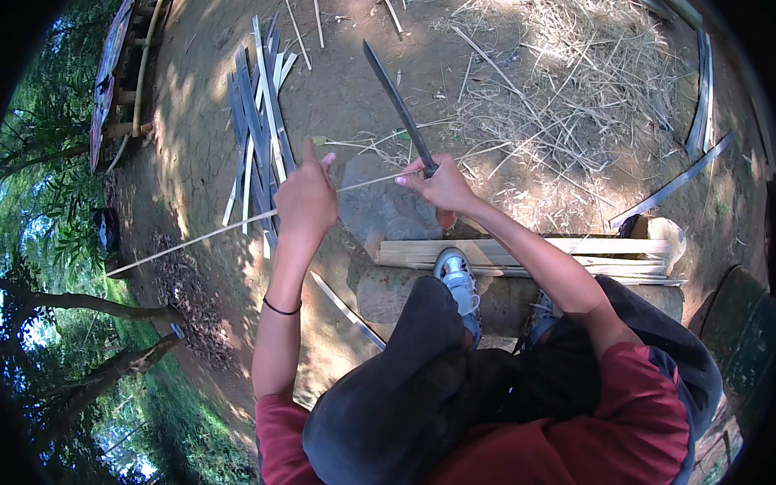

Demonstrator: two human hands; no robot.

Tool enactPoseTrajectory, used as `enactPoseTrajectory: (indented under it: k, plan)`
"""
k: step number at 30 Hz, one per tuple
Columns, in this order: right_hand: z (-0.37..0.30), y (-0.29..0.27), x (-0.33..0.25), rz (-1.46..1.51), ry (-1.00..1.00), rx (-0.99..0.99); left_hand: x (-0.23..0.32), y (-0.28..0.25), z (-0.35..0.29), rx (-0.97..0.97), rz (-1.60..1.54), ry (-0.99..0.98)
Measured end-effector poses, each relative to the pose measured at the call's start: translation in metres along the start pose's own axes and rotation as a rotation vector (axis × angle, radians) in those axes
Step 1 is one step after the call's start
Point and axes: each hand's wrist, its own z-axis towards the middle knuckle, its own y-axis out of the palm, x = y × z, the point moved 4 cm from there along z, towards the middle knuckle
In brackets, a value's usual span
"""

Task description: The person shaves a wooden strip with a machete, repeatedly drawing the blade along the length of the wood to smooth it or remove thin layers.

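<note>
A machete [398, 101] with a long dark blade points up and away from my right hand [442, 188], which is closed round its grip. A reddish-brown end, seemingly of the handle, shows below that hand. My right thumb lies against the tip of a thin bamboo strip [196, 241]. This pale strip runs left from there, through my left hand [308, 196], and on well beyond it. My left fingers are closed on the strip, with one finger pointing up; the palm side is hidden. Below both hands lies a flat grey stone [385, 210].
Dark and pale bamboo slats [251, 119] lie piled at left. A heap of shavings [571, 91] covers the far right ground. Split bamboo pieces [525, 250] rest along a log [398, 298] by my shoes. Curved slats [672, 181] lie at right, trees [91, 304] stand left.
</note>
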Motion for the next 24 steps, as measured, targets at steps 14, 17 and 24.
enactPoseTrajectory:
  k: [14, 17, 24]
  plan:
    - [-0.012, 0.041, -0.024, 0.163, -0.065, -0.003, -0.053, 0.001, -0.058, 0.615, -1.590, -0.562]
    - [-0.026, 0.064, -0.039, 0.116, -0.044, -0.082, -0.062, 0.000, -0.065, 1.031, -1.651, -0.480]
    - [-0.051, 0.072, -0.025, 0.058, -0.061, 0.037, -0.057, -0.003, -0.084, 1.525, -1.227, -0.373]
